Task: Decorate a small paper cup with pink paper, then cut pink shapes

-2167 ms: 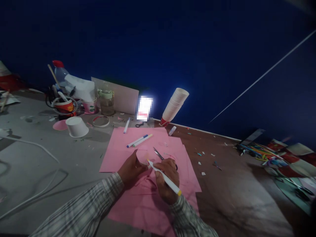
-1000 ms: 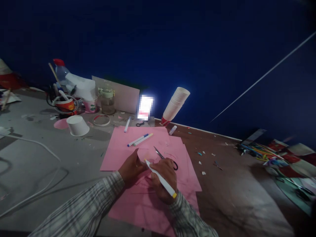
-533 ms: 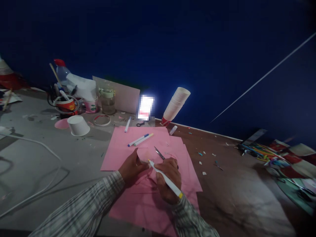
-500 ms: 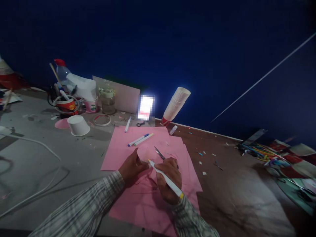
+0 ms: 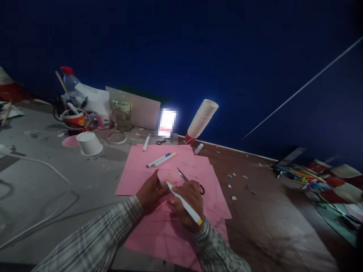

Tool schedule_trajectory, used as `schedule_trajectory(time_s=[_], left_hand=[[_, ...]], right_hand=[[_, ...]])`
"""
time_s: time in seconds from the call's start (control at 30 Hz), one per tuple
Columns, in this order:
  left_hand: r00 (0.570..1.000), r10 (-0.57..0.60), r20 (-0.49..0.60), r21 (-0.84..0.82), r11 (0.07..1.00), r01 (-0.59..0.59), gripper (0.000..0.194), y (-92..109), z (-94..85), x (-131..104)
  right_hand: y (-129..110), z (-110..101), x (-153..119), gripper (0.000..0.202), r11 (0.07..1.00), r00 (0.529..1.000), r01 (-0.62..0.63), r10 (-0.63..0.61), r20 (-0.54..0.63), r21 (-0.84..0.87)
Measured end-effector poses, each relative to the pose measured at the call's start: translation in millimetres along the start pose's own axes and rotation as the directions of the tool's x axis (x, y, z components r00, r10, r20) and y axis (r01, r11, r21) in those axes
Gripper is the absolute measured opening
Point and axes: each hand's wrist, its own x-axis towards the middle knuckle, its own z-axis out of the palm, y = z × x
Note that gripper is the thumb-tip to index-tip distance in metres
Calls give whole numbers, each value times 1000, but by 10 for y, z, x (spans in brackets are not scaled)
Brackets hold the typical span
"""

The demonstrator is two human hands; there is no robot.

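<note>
My right hand (image 5: 188,206) grips a white felt-tip marker (image 5: 187,207) with a yellow tip and a yellow end. Its tip points at a small pink paper piece (image 5: 168,176), which my left hand (image 5: 151,190) pinches between thumb and fingers. The piece's outline blends into the pink sheets (image 5: 130,181) beneath, so its shape is hard to make out. Just beyond my right hand lie scissors (image 5: 183,174), blades pointing away, their handle partly covered by the hand. Two more markers, one blue-capped (image 5: 159,160) and one pale (image 5: 165,159), rest farther up on the sheets.
A tilted stack of paper cups (image 5: 202,121) stands by the wall. To the left are an upturned white cup (image 5: 89,143), a tape roll (image 5: 116,137), a glass jar (image 5: 123,117) and a pen holder (image 5: 74,121). A white cable (image 5: 51,164) crosses the left side; paper scraps dot the right.
My right hand and the marker have shifted left, toward my left hand, uncovering more of the scissors' handle. My left hand stays nearly still.
</note>
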Motion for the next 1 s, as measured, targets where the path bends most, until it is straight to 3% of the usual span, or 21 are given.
schedule_trajectory(time_s=[0.2,0.63,1.0], left_hand=[[998,-44,-45,81,996,47,38,-37,-17,-8],[998,-44,-41,-21,999,43,46,59,4,-12],[998,-50,-48,-43,998,48,45,58,18,-18]], right_hand=[[29,-34,3,18,1000,1000,11,-12,-8,-25],[42,-97,-23,16,996,992,-85,88,-95,36],[44,-41,-41,15,997,996,-58,55,-69,-46]])
